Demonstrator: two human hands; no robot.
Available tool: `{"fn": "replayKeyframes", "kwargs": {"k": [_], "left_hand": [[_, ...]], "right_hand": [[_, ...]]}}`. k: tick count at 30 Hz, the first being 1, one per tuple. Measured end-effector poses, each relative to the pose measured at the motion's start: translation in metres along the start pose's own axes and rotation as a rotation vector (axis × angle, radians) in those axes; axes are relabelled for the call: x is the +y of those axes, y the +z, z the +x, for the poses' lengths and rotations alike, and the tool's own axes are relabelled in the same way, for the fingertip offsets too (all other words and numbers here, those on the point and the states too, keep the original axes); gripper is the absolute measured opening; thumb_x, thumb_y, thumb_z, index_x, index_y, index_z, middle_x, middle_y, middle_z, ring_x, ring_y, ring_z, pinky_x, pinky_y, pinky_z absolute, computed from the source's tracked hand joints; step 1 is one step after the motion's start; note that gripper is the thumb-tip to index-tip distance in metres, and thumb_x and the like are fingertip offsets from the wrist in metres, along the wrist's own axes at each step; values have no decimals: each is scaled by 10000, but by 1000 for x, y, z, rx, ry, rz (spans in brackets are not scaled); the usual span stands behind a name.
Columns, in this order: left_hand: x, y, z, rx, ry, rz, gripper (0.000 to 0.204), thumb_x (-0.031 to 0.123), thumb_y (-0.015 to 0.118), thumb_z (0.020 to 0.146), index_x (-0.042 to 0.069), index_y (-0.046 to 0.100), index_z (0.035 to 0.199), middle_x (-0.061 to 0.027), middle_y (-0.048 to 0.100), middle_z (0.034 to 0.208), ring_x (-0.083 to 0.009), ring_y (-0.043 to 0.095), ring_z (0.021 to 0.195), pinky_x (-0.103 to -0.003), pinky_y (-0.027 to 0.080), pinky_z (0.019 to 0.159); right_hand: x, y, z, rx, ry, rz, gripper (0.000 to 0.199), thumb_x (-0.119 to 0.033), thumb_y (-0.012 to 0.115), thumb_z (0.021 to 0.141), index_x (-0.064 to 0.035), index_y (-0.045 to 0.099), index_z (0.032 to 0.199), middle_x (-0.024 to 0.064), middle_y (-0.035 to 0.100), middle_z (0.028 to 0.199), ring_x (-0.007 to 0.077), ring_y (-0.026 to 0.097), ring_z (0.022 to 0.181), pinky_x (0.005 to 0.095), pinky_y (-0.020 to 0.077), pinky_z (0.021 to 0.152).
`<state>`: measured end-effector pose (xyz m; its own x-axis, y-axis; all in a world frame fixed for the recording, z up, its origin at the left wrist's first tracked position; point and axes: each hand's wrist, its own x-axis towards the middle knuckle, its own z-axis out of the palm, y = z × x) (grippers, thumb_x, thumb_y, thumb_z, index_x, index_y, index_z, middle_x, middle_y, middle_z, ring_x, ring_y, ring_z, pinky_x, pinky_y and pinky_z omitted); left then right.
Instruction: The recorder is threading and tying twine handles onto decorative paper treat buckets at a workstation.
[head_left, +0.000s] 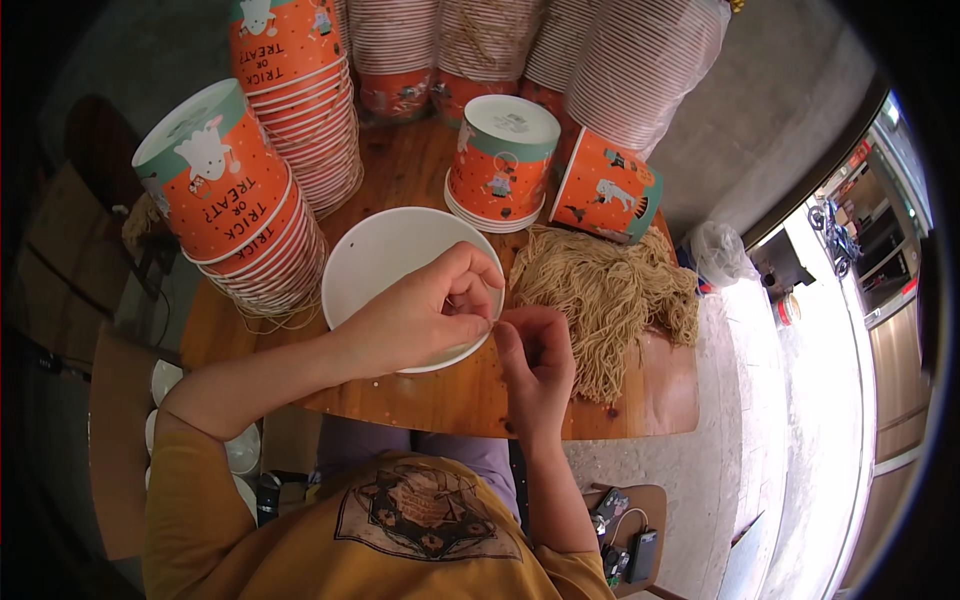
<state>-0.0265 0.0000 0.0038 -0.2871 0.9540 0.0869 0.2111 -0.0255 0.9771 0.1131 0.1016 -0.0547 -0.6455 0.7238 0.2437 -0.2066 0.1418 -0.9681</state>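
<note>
A round paper bucket [375, 245], white inside, stands mouth up at the middle of the wooden table. Over its right rim my left hand [425, 305] has its fingers curled in and its thumb tip close to the index finger. Just right of the rim, my right hand [540, 360] is closed in a pinch, its fingertips nearly meeting those of the left. Whatever lies between the fingers is too small to make out. Beyond my right hand a loose heap of tan cord [605, 295] spreads over the table.
Orange buckets with green bands stand upside down in stacks at the left [220, 190] and behind it [290, 80]. A short bucket stack [505, 165] sits at the back, beside a tipped bucket [608, 190]. Plastic-wrapped stacks [650, 70] line the wall. Below left is a cardboard box [118, 450].
</note>
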Motion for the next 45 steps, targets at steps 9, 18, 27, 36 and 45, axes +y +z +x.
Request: {"fn": "replayKeyframes", "kwargs": {"k": [9,18,27,36,45], "left_hand": [[1,-1,4,-35,-190,-163,357,26,630,874,47,455,1184,-19,580,965,-84,546,924,-245,430,859],[3,5,1,-13,-116,-51,319,20,598,871,46,459,1156,-11,579,924,-68,539,857,-237,436,792],[4,9,2,-16,-39,142,290,15,577,885,48,462,1150,-1,563,903,-62,522,826,-243,425,746],[-5,9,0,-41,11,138,297,-11,562,891,45,472,1168,-10,524,972,-76,514,887,-251,449,810],[-1,13,2,12,39,278,203,51,573,894,31,466,1065,-66,578,827,-177,603,779,-313,485,713]], "right_hand": [[7,-8,1,-48,-128,-76,130,-38,688,862,-43,567,909,-13,529,800,38,418,581,200,360,518],[-5,-12,3,-41,-243,-284,128,-9,715,811,-51,638,905,19,561,834,78,481,561,221,398,494],[-11,-13,3,2,-447,-491,147,-8,718,802,-73,649,915,26,581,820,96,501,557,228,418,484],[5,-15,0,-80,163,231,56,-43,655,891,-41,614,928,-88,522,815,-2,467,725,166,376,653],[6,-14,-1,-76,114,204,66,-46,654,896,-42,610,945,-79,550,832,-7,471,734,152,372,652]]}}
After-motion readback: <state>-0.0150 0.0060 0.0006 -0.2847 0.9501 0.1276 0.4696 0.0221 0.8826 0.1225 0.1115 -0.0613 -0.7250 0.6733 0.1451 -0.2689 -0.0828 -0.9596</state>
